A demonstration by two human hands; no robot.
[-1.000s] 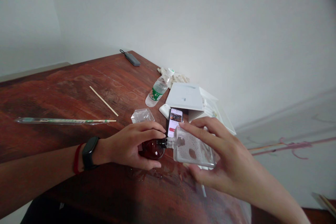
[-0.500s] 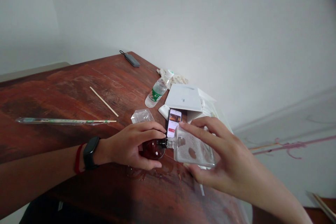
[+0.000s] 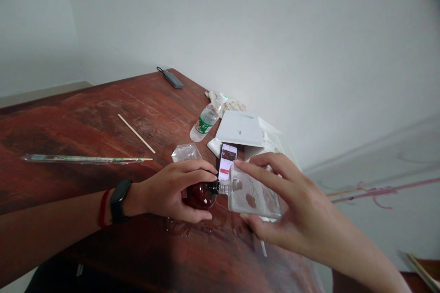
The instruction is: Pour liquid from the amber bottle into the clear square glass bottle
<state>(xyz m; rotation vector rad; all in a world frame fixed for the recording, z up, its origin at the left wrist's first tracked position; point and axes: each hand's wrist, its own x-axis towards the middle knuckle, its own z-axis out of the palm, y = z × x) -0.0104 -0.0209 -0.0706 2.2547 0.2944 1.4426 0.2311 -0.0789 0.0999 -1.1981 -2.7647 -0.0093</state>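
Observation:
My left hand (image 3: 182, 187) is closed round a dark red-brown bottle (image 3: 202, 197) whose black neck points right. Fingers and thumb of my right hand (image 3: 285, 197) grip a clear, flat-sided bottle (image 3: 254, 194), tipped on its side, with droplets on its inner walls. Its threaded neck meets the brown bottle's neck, mouth to mouth. Whether liquid is passing between them I cannot tell. A clear plastic piece (image 3: 185, 152) lies just beyond my left hand, and a phone (image 3: 227, 160) with a lit screen is behind the joined necks.
A water bottle (image 3: 207, 119) with a green label stands beyond, near a white box (image 3: 239, 128). To the left lie a bare chopstick (image 3: 136, 133) and a wrapped one (image 3: 85, 159). A grey device (image 3: 172, 78) sits at the far corner. Wet spots (image 3: 185, 226) mark the wooden table (image 3: 144, 247).
Both bottles and both hands hold nearly the same position. The view has shifted very slightly.

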